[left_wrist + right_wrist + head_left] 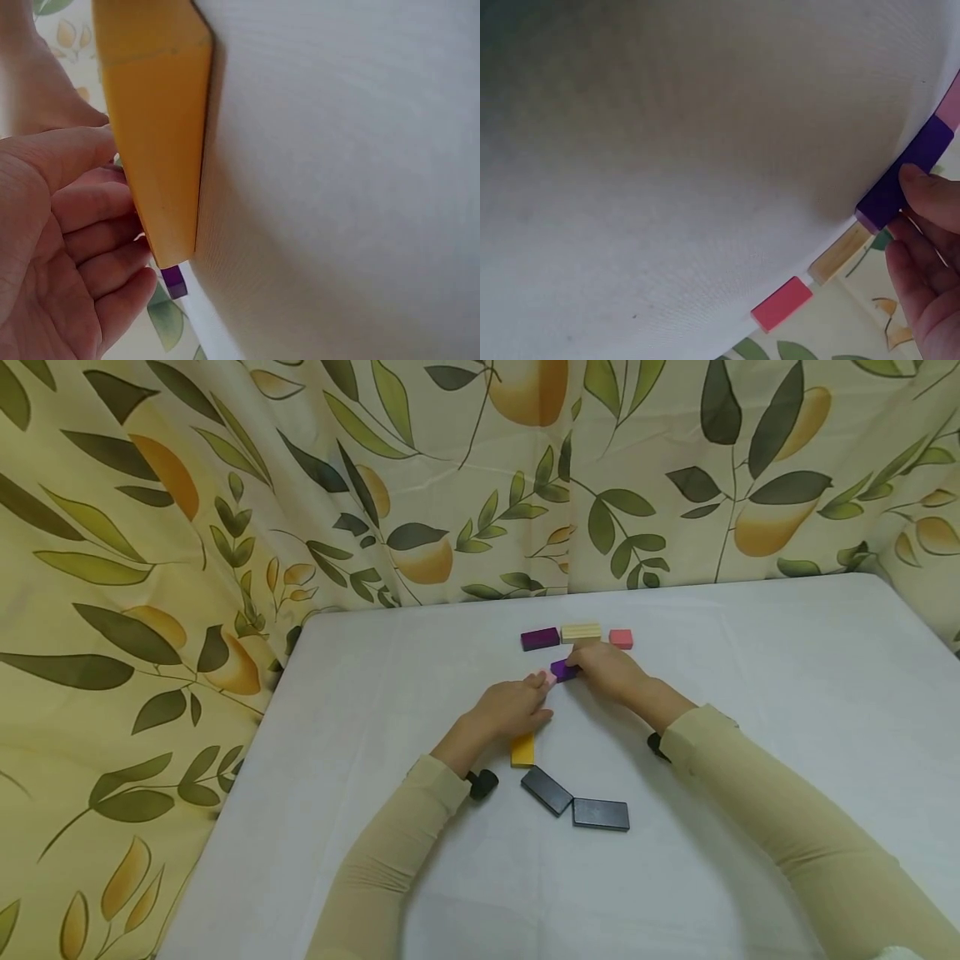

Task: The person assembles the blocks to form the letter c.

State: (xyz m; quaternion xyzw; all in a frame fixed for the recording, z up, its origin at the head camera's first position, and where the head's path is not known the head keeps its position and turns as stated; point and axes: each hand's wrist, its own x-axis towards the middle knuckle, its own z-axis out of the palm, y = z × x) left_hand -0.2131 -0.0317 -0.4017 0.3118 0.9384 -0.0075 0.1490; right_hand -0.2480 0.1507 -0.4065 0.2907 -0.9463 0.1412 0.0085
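Observation:
My right hand [609,672] pinches a purple block [911,172] between thumb and fingers, low over the white table. One end of that block meets a light pink block [551,679]. The fingers of my left hand [512,706] touch the pink block from the left, and its thumb is spread apart. Below the left hand lies a yellow block [522,752], partly covered by the hand in the head view. The left wrist view shows this yellow block [157,142] large, hiding the left fingertips.
Two black blocks, one angled [547,790] and one level [601,814], continue the curved line from the yellow block. Behind the hands lie a dark purple block [540,639], a striped wooden block [581,632] and a coral block [621,639]. A patterned curtain [480,485] hangs behind the table [787,693].

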